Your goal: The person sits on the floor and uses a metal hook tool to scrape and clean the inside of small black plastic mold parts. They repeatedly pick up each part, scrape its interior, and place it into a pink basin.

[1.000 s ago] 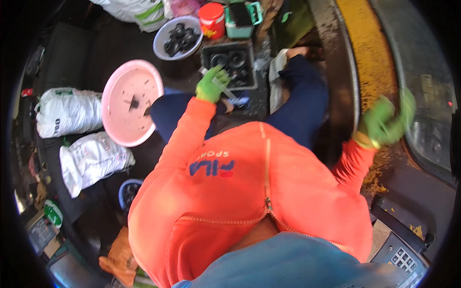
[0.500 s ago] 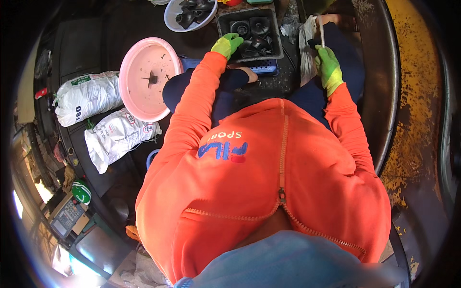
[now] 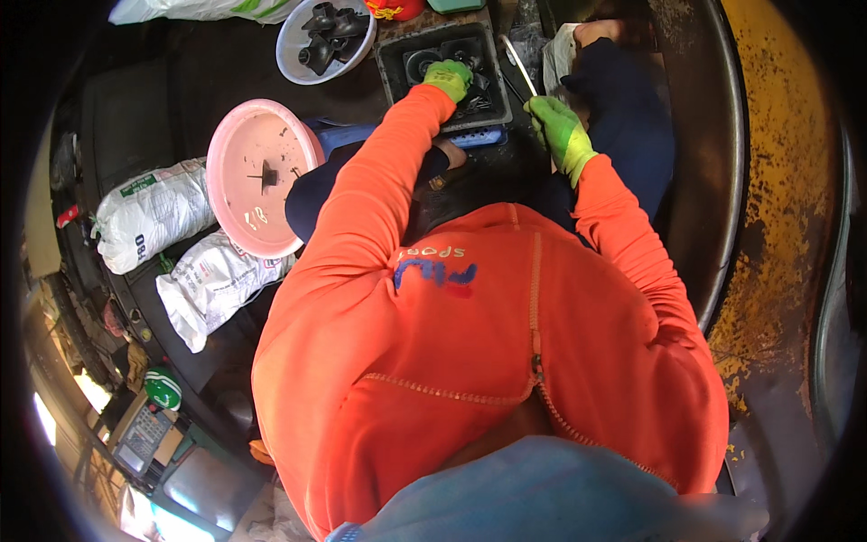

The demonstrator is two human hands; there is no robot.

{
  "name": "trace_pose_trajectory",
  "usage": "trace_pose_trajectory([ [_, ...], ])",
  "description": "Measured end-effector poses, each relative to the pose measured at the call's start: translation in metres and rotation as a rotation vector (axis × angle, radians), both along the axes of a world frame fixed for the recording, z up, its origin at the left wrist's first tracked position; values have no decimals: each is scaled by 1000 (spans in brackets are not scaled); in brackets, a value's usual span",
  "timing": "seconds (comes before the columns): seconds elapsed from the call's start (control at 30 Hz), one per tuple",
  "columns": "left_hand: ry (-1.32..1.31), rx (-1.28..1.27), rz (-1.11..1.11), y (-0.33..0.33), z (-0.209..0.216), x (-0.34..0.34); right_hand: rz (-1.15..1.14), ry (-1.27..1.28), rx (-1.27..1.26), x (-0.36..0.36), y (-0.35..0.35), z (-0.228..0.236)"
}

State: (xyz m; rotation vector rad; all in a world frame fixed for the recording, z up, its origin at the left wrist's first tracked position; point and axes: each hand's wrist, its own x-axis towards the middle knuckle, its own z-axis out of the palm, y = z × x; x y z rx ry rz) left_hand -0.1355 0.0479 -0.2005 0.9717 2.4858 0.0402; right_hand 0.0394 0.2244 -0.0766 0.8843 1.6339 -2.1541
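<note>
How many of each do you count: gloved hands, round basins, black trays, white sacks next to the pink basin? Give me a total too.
Gloved hands: 2 (left hand, right hand)
Round basins: 2 (pink basin, pale blue basin)
Black tray: 1
White sacks: 2 (upper sack, lower sack)
Total: 7

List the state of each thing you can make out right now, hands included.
Left gloved hand: inside the tray, grip hidden
Right gloved hand: closed on the slim tool
Slim tool: held, pointing away
Black tray: open, holding dark parts
Pale basin: open, holding black parts
Pink basin: open, scraps inside
White sacks: lying, bulging
</note>
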Motion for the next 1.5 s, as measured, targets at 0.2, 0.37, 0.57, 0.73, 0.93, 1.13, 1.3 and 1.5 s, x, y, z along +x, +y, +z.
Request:
trace_pose_trajectory([
  [0.2, -245, 832, 725, -90, 28, 14, 42, 81, 121, 6, -12, -24],
  [0.37, -820, 1101, 1486, -153, -3, 59, 422, 244, 376, 4, -45, -66],
  [0.57, -292, 476, 805, -181, -57, 71, 643, 285, 617, 0, -98, -104],
  [0.73, -48, 431, 1099, -172, -41, 81, 762, 266, 819, 6, -100, -122],
  [0.93, 108, 528, 712, -140, -16, 103, 771, 185, 720, 2, -110, -103],
  [1.13, 146, 656, 751, -138, -36, 106, 424, 851, 681, 12, -108, -38],
  [1.3, 130, 737, 763, -137, -46, 105, 867, 249, 1042, 10, -125, -54],
  [1.5, 148, 729, 739, -138, -48, 105, 477, 900, 800, 10, -113, -69],
])
